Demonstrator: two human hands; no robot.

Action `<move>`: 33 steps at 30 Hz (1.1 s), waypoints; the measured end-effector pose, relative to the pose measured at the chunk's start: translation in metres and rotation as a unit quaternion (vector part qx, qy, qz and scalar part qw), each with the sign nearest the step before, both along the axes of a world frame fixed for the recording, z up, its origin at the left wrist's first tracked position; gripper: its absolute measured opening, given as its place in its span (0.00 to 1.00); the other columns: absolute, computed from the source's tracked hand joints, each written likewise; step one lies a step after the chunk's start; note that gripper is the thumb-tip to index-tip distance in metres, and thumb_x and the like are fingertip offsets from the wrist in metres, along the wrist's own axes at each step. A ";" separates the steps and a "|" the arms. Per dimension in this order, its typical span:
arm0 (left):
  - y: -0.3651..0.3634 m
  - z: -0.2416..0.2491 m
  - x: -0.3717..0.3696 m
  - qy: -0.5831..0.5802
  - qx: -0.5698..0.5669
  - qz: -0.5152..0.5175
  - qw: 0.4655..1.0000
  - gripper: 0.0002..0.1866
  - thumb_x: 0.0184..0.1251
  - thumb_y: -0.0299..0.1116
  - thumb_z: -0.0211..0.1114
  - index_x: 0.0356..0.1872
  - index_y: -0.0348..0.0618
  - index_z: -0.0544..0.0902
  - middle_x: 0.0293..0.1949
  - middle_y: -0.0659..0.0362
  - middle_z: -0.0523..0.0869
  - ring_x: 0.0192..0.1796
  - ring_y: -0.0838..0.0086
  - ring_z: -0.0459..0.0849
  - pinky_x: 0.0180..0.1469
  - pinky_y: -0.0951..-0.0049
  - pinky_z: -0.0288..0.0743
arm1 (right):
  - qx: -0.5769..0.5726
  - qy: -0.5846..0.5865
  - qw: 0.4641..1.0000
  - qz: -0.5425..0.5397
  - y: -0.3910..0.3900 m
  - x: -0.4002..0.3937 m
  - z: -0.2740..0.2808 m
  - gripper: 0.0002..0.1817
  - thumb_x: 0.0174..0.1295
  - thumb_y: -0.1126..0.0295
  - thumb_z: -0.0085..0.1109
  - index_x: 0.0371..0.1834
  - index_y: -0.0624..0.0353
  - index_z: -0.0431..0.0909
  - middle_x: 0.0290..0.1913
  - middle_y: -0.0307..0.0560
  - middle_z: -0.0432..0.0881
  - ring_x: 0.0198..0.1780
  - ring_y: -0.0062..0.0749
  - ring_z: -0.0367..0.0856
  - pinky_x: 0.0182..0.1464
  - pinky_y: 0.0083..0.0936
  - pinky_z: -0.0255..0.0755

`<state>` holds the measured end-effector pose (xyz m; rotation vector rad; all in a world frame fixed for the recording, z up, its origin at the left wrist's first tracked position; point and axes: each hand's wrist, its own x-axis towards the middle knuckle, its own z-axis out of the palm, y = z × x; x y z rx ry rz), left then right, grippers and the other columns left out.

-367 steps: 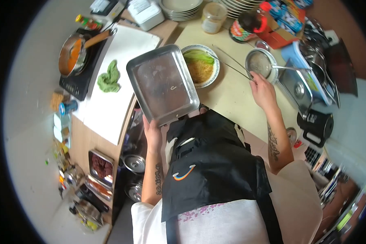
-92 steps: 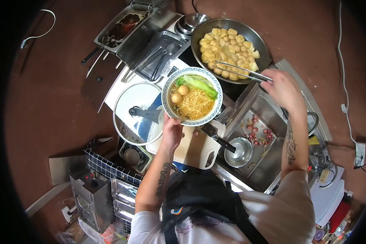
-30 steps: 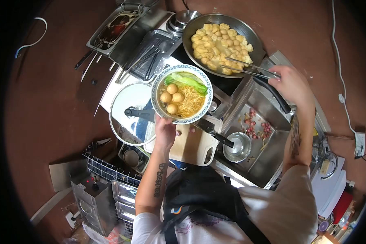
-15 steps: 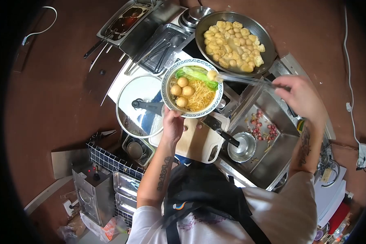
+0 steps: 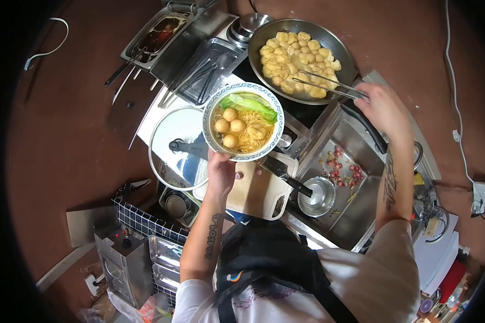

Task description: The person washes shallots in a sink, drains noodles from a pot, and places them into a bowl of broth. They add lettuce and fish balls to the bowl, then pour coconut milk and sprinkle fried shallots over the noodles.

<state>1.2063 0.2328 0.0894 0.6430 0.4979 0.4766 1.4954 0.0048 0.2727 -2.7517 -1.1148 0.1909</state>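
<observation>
My left hand (image 5: 221, 167) grips the near rim of a white bowl (image 5: 207, 116) with a blue wave pattern. In it lie noodles (image 5: 248, 141), a green lettuce leaf (image 5: 251, 103), several round balls (image 5: 230, 126) and a pale yellow puffy piece (image 5: 257, 131) on the noodles. My right hand (image 5: 380, 107) is closed around metal tongs (image 5: 328, 86). Their two arms stand apart over a large pan (image 5: 342, 48), the tips at its yellow puffs and balls (image 5: 302, 59). A black pan handle (image 5: 365, 128) runs just below that hand.
Under the bowl, a cutting board (image 5: 248, 196) carries a knife (image 5: 286, 176). A glass lid (image 5: 170, 126) lies to its left. The sink (image 5: 361, 210) on the right holds a metal bowl (image 5: 316, 197) and reddish scraps (image 5: 344, 169). A fryer (image 5: 161, 35) stands back left.
The tongs have moved from the bowl's right rim to the pan and now stand apart. The puffy piece now lies on the noodles. The bowl appears slightly lower and further left.
</observation>
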 end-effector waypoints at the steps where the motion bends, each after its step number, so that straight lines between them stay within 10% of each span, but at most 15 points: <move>1: 0.000 0.001 0.000 0.002 -0.001 0.003 1.000 0.38 0.59 0.30 0.60 0.75 0.44 0.63 0.69 0.55 0.72 0.71 0.62 0.71 0.73 0.57 0.66 | -0.031 -0.032 0.999 0.002 0.003 0.011 -0.013 0.14 0.61 0.67 0.63 0.48 0.59 0.85 0.46 0.57 0.87 0.47 0.52 0.86 0.51 0.46 0.77; 33: 0.001 -0.008 0.000 -0.003 -0.013 0.013 1.000 0.39 0.56 0.27 0.58 0.75 0.45 0.62 0.70 0.54 0.71 0.73 0.63 0.69 0.75 0.56 0.62 | -0.004 0.151 0.974 0.167 0.010 -0.081 0.006 0.12 0.60 0.69 0.64 0.45 0.60 0.85 0.44 0.48 0.87 0.47 0.49 0.85 0.51 0.40 0.77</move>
